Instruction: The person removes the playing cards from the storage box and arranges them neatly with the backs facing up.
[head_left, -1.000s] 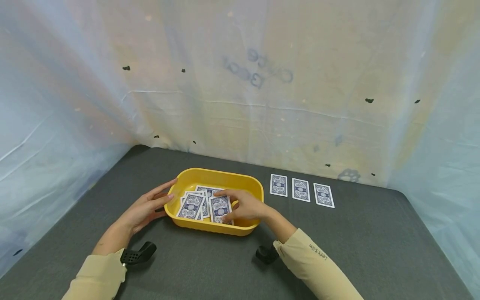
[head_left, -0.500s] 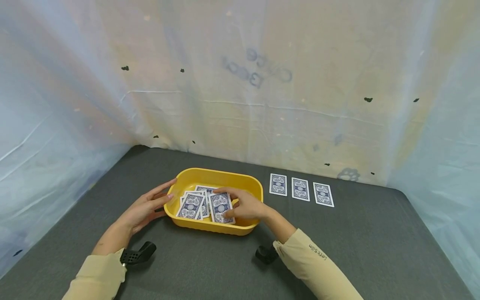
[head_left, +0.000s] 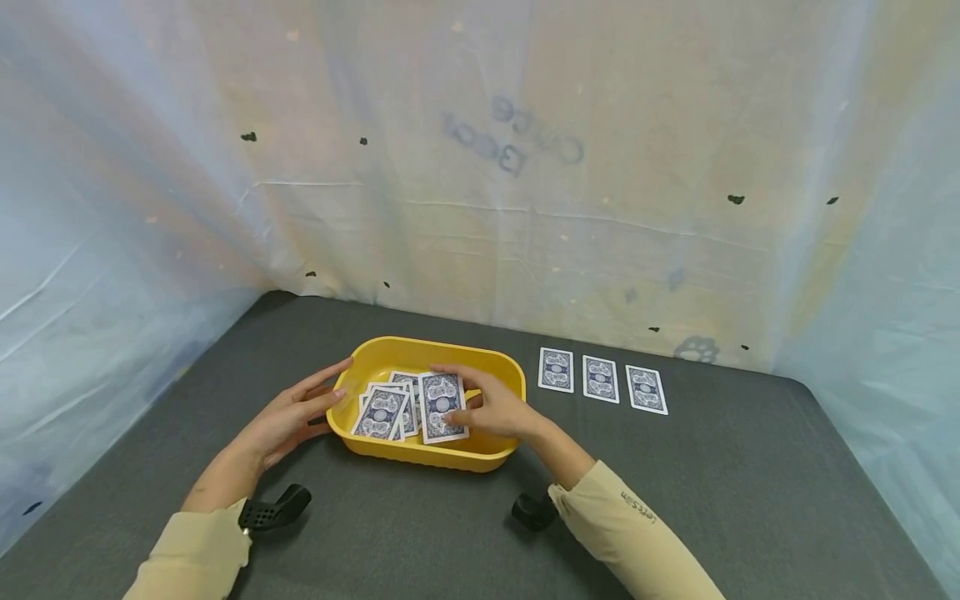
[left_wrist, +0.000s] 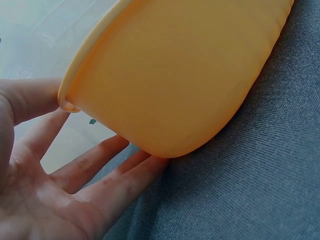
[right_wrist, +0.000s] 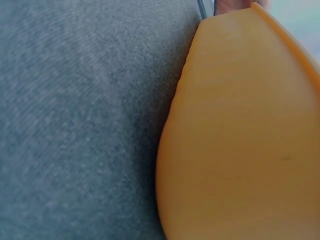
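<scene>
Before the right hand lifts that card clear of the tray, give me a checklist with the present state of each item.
1. Right hand pinches one blue-backed playing card in its fingers: ok.
2. Only a single card in the pinch: cannot tell, its underside is hidden.
3. Left hand steadies the yellow plastic tray, straight fingers against its outer wall: ok.
4. Tray sits flat on the grey felt table: ok.
5. Free space beside the row of three face-down cards on the table: ok.
6. Loose cards left in the tray lie below the rim: ok.
</scene>
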